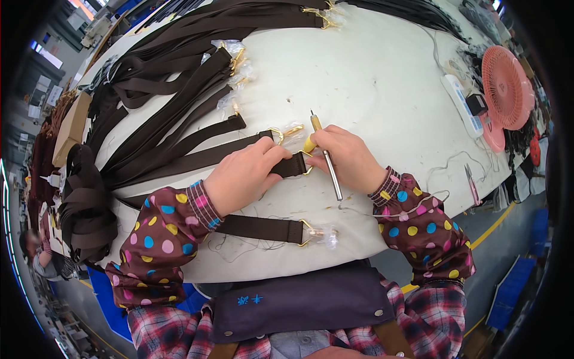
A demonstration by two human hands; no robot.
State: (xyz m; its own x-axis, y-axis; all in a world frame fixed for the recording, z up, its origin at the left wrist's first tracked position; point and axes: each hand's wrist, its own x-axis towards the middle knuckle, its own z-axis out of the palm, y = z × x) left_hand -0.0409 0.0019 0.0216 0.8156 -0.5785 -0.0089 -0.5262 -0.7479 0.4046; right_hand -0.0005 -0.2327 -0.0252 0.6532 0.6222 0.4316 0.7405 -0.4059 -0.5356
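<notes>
My left hand (248, 170) pins a dark brown webbing strap (291, 166) near its end, the fingers closed over it. A gold metal ring (308, 163) sits at that strap's end, partly hidden by my right fingers. Between the fingers of my right hand (347, 158) is a slim pen-shaped tool (332, 175) with a silvery shaft, slanting across the hand, its thin tip pointing away from me. Something yellow (309, 145) shows beside my fingertips; whether it belongs to the tool I cannot tell. Just beyond lies another strap with a gold clasp (293, 130) in clear plastic.
More brown straps (161, 113) with wrapped gold hardware spread over the left of the white table (359, 72). One strap (260, 228) lies nearer me. A white power strip (463, 107), pink fan (505, 87), thin cord (412, 210) and pink-handled snips (472, 184) are on the right.
</notes>
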